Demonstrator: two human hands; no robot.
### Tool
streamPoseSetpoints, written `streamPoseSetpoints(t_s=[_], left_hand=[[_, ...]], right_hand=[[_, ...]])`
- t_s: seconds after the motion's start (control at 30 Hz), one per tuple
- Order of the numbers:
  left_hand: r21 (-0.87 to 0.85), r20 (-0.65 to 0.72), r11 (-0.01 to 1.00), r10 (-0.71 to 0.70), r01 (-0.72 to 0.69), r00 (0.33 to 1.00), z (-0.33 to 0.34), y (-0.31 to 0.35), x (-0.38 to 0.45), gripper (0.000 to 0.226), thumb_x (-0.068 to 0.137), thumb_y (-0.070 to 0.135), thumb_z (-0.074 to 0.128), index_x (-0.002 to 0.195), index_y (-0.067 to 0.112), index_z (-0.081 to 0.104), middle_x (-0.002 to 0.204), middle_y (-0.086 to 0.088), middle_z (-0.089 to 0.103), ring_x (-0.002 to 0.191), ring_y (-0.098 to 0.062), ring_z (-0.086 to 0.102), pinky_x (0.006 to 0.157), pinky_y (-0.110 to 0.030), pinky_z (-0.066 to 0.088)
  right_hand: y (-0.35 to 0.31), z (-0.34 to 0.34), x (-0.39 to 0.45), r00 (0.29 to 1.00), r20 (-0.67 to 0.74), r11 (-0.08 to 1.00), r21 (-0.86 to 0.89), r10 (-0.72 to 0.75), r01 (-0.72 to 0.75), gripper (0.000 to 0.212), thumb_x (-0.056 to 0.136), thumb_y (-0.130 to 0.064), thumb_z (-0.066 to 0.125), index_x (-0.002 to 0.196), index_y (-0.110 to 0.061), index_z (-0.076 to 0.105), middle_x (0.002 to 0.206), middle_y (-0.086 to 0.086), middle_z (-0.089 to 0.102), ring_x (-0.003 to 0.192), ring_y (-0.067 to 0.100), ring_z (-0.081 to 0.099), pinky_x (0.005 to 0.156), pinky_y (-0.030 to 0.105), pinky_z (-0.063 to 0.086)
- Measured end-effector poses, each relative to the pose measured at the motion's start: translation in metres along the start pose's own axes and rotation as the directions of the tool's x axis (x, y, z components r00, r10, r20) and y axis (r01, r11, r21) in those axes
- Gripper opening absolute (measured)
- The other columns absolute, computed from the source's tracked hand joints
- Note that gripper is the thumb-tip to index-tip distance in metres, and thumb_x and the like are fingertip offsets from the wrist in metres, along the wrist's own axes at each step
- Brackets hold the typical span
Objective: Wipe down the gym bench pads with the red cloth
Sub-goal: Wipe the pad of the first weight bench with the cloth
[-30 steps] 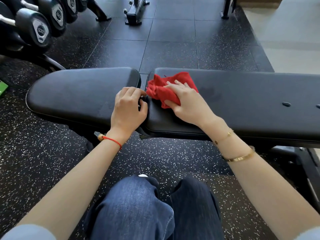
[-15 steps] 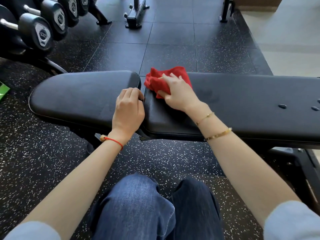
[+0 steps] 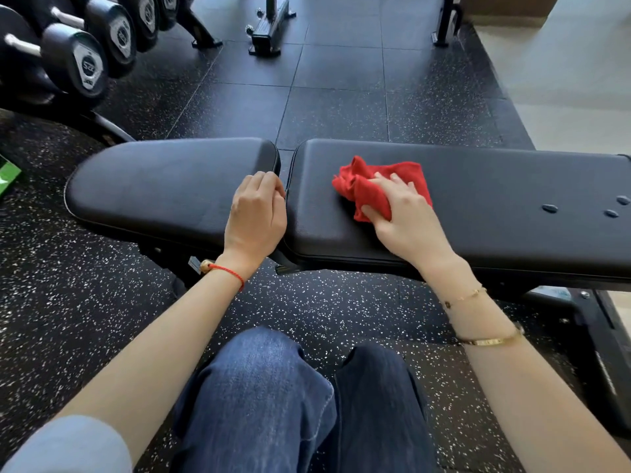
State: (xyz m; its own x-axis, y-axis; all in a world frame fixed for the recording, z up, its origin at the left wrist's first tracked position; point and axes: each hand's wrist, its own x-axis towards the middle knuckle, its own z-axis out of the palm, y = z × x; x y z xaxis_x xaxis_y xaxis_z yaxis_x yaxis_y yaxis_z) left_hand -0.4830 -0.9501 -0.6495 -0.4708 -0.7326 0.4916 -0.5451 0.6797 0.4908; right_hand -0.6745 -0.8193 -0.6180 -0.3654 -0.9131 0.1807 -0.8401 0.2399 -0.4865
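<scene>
Right hand point(image 3: 406, 216) grips the red cloth point(image 3: 370, 189): thumb under the near edge, fingers laid over the bunched top, pressing it onto the long pad point(image 3: 495, 213). Cloth sits on that pad's left part, near the gap but not at it, crumpled, with a flat flap showing past the fingers.

Left hand point(image 3: 257, 213) rests on the right end of the short pad point(image 3: 164, 186), fingers curled over its edge into the gap between the two pads. Looks like it holds the pad edge; fingertips hidden in the gap, so how far they wrap I can't tell.

Both pads are black, flat and in line, gap between them narrow. Three droplets point(image 3: 549, 208) sit on the long pad well right of the cloth.

Red string bracelet point(image 3: 227, 269) on the left wrist, two gold bracelets point(image 3: 491, 341) on the right forearm. Knees in jeans point(image 3: 259, 387) below the bench.

Floor point(image 3: 68, 302) is black speckled rubber. Dumbbells point(image 3: 73, 61) racked top left, a green item point(image 3: 8, 174) at the left edge, another machine base point(image 3: 271, 27) at the top.
</scene>
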Motion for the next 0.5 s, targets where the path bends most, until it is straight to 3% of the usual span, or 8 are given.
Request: streamPoseSetpoints(t_s=[0.1,0.33,0.5], left_hand=[[0.012,0.007,1.0,0.003,-0.003,1.0,0.0,0.0,-0.001,0.018,0.089,0.008,0.039,0.086,0.004,0.056,0.086,-0.011,0.058,0.085,-0.03,0.051,0.082,-0.042,0.043],[0.026,0.024,1.0,0.003,-0.003,1.0,0.0,0.001,-0.001,0.02,0.089,0.008,0.039,0.089,0.004,0.059,0.088,-0.011,0.06,0.086,-0.03,0.052,0.084,-0.042,0.044],[0.039,0.038,0.999,0.007,-0.009,0.999,0.0,0.001,-0.001,0.024,0.089,0.011,0.037,0.091,0.004,0.06,0.089,-0.011,0.06,0.087,-0.031,0.052,0.085,-0.042,0.044]], right_hand=[[-0.011,0.008,0.01,1.0,0.023,0.999,-0.052,-0.002,0.004,0.046,0.091,-0.026,0.057,0.135,-0.018,0.048,0.15,0.005,0.039,0.142,0.028,0.026,0.119,0.038,0.011],[-0.029,0.019,-0.032,0.967,0.078,0.971,0.025,-0.241,0.24,0.048,0.09,-0.029,0.06,0.136,-0.018,0.048,0.149,0.0,0.041,0.143,0.022,0.028,0.12,0.035,0.011],[-0.016,0.015,0.004,0.989,0.056,0.99,0.033,-0.135,0.134,0.045,0.09,-0.028,0.059,0.133,-0.017,0.05,0.148,0.001,0.043,0.141,0.023,0.03,0.119,0.038,0.015]])
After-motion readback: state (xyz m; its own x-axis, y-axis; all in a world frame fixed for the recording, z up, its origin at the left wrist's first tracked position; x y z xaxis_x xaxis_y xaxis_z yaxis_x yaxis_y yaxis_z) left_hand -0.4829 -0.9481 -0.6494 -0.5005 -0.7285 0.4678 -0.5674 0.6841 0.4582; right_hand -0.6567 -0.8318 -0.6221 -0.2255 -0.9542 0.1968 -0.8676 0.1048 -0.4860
